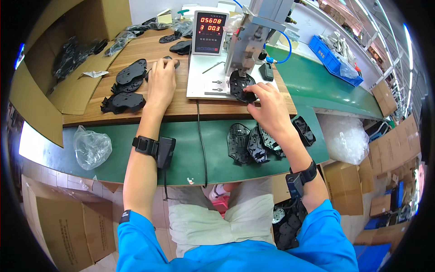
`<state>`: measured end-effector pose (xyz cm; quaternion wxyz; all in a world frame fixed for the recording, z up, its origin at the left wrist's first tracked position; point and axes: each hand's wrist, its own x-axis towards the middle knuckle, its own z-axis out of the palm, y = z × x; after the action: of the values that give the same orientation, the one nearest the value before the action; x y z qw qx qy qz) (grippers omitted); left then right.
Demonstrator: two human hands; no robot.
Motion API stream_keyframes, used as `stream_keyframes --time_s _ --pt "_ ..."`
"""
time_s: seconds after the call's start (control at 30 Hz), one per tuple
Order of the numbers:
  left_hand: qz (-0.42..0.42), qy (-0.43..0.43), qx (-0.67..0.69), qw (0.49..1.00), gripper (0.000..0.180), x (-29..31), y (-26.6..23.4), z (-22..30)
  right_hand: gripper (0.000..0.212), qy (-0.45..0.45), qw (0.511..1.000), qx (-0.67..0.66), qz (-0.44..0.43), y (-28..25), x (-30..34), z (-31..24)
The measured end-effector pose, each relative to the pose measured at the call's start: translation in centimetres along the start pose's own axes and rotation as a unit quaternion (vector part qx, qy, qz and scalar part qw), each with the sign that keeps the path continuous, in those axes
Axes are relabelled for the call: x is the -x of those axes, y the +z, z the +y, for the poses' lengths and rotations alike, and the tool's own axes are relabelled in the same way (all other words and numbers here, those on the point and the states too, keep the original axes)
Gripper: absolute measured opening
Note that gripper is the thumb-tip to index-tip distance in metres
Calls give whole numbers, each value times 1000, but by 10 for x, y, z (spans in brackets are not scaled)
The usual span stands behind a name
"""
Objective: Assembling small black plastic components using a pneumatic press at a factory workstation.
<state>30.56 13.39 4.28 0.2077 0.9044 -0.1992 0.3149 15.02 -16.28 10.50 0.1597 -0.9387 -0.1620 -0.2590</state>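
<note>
Narrowed fingertips of your right hand hold the black contoured plastic shell at its four-o'clock edge, beneath the silver metal press at one o'clock; ideally, seat it flat, fingers clear, though whether your left hand, at nine o'clock from it, grips anything cannot be told.

Lettering about the bench, seen from beside it. Display box: glowing red digits fill two rows of the dark front, the lower row split into two groups; a line of small characters runs above them, and paler characters stand in lines below. Large carton, on the floor at lower left: columns of dark print run down its side. Brown carton, far right: printed marks, too small to read. Blue bin: pale characters on its long wall. Sleeve tag, black: light lettering, too small to read.
</note>
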Motion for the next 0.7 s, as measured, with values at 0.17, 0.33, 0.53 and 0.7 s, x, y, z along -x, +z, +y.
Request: stream_keyframes --time_s 0.17,0.33,0.53,0.7 --pt "130 -138 127 974 35 -13 -20 39 33 -4 1000 7 2 -2 3 4" --pt "203 -94 151 963 40 -18 -18 33 33 -12 1000 3 8 -1 -5 4" --pt "168 -87 213 958 38 -16 -19 47 33 -10 1000 2 8 -1 -4 5" --pt "116 -38 190 974 28 -11 -22 64 34 -15 1000 8 10 -1 -4 5"
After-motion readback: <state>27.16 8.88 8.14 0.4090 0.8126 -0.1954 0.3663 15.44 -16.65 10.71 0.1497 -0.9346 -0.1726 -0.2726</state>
